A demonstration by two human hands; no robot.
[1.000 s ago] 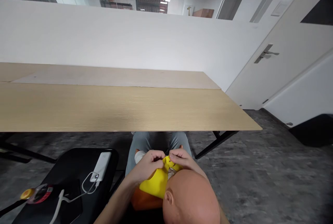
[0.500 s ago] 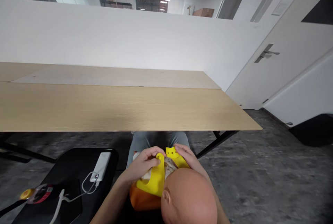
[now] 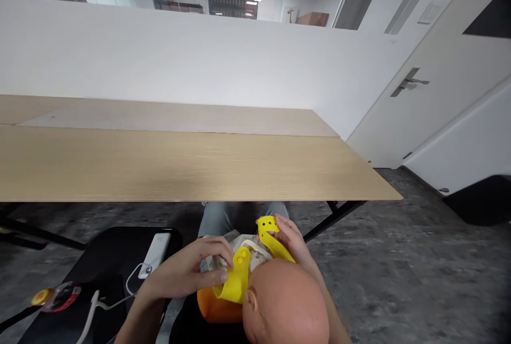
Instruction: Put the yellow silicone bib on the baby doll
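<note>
A baby doll lies on the lap, its bald head (image 3: 289, 301) toward me, in pale patterned clothing (image 3: 259, 251). A yellow bib (image 3: 235, 283) is around its neck, its two strap ends apart. My left hand (image 3: 199, 267) is on the left strap, thumb and curled fingers at its edge beside the round knobs. My right hand (image 3: 293, 237) grips the other strap end (image 3: 268, 223), which is raised and has several small holes. Under the bib's left side shows a smooth orange piece (image 3: 219, 309); whether it belongs to the bib, I cannot tell.
A wooden table (image 3: 191, 168) stands just ahead, above the knees. At the left, a black chair seat (image 3: 99, 264) carries a white power bank (image 3: 155, 254) with a cable and a bottle with a yellow cap (image 3: 42, 297). A door (image 3: 435, 99) is at the right.
My left hand has shifted left and down along its strap, leaving the knobs in view. My right hand has lifted the holed strap end slightly up and outward. The doll's head has moved slightly left.
</note>
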